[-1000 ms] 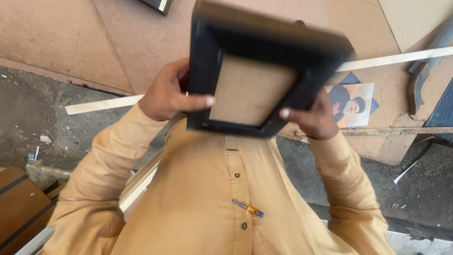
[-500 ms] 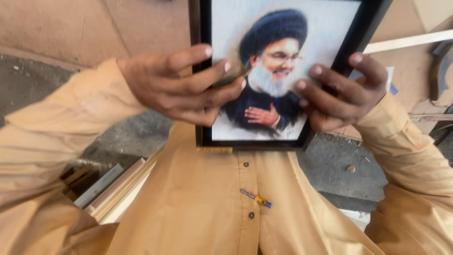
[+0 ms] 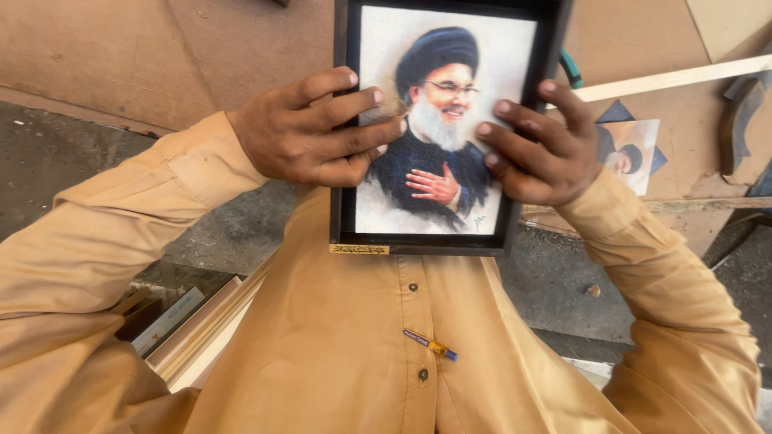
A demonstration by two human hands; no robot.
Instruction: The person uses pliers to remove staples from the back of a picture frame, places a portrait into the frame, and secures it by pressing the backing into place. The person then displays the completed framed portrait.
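Black rectangular wooden picture frame (image 3: 434, 241), printed portrait inside | 12 o'clock, propped against tan shirt | left hand (image 3: 310, 133), right hand (image 3: 535, 153) pressing fingers flat on glass, steadying it.

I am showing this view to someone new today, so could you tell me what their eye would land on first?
First, the black picture frame with a portrait print, held upright at top centre, its lower edge against the person's tan shirt. The left hand and right hand press their fingers on its front from either side. A small pen lies on the shirt below, and a second small print rests on the board at right.
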